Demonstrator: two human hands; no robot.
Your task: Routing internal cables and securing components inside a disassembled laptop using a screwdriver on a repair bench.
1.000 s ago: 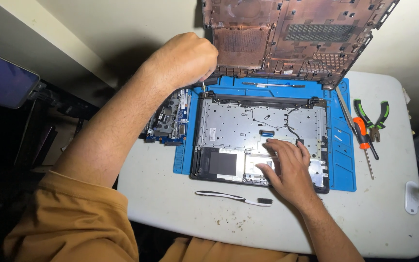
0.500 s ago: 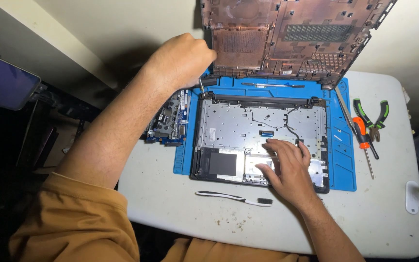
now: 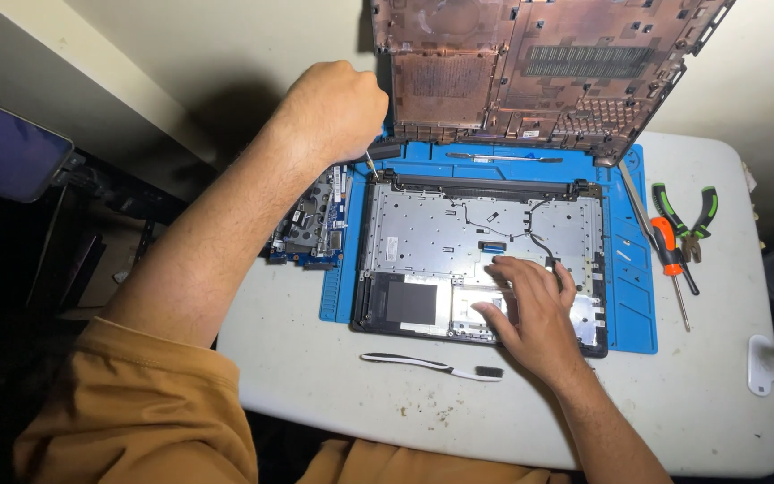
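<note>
An opened laptop base (image 3: 459, 237) lies on a blue work mat (image 3: 633, 296), its bare metal inner frame facing up. My left hand (image 3: 333, 108) is closed around a screwdriver (image 3: 372, 166), whose thin shaft points down at the base's far left corner by the hinge. My right hand (image 3: 530, 309) rests flat on the near right part of the base, fingers spread, pressing it down. The laptop's bottom cover (image 3: 530, 67) stands tilted up against the wall behind the mat.
A circuit board (image 3: 308, 220) lies left of the mat. A white brush with a dark head (image 3: 432, 365) lies on the white table (image 3: 315, 385) near me. Green-handled pliers (image 3: 687, 220) and an orange screwdriver (image 3: 671, 260) lie at the right.
My left hand has shifted slightly with the screwdriver at the base's far left corner. My right hand stays on the base.
</note>
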